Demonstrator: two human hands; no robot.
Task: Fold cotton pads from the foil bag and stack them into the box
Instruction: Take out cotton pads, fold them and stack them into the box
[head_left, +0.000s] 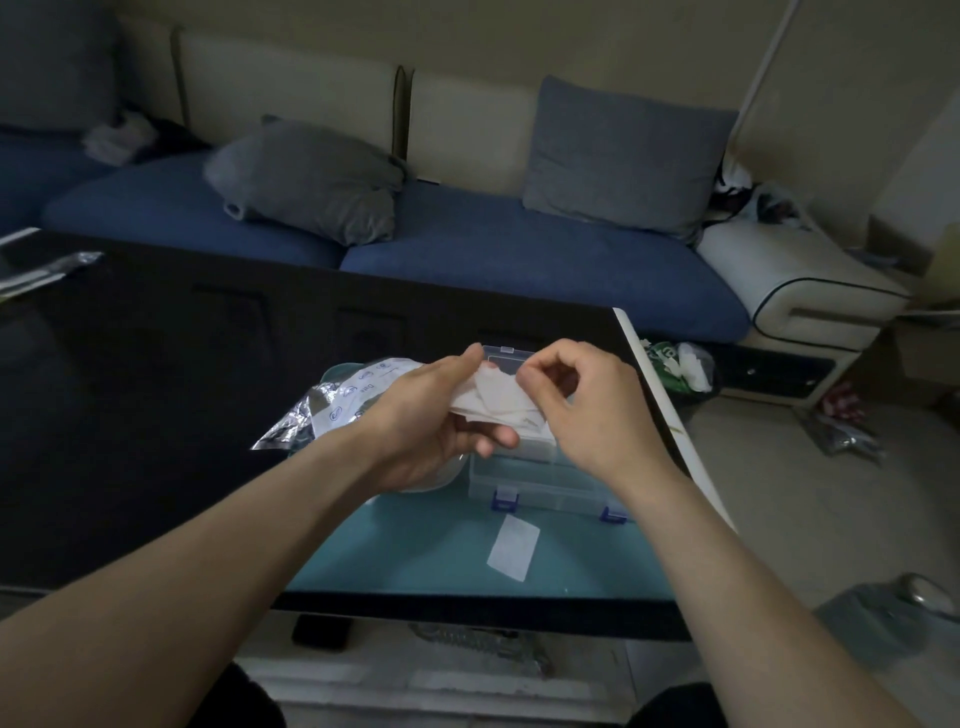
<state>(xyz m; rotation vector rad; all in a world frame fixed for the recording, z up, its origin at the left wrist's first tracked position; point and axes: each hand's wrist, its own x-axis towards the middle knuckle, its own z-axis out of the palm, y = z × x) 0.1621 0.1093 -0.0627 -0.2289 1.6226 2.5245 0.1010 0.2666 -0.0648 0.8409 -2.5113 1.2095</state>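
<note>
A white cotton pad is held in the air above the clear plastic box, which has blue latches and an open lid. My left hand grips the pad's left part, thumb on top and fingers beneath. My right hand pinches the pad's right edge with curled fingers. The crumpled foil bag lies on the table to the left of the box, partly behind my left hand. A single flat cotton pad lies on the teal mat in front of the box.
The dark glass table stretches left and back, its right edge close to the box. A blue sofa with grey cushions stands behind it. A bin with rubbish sits on the floor at the right.
</note>
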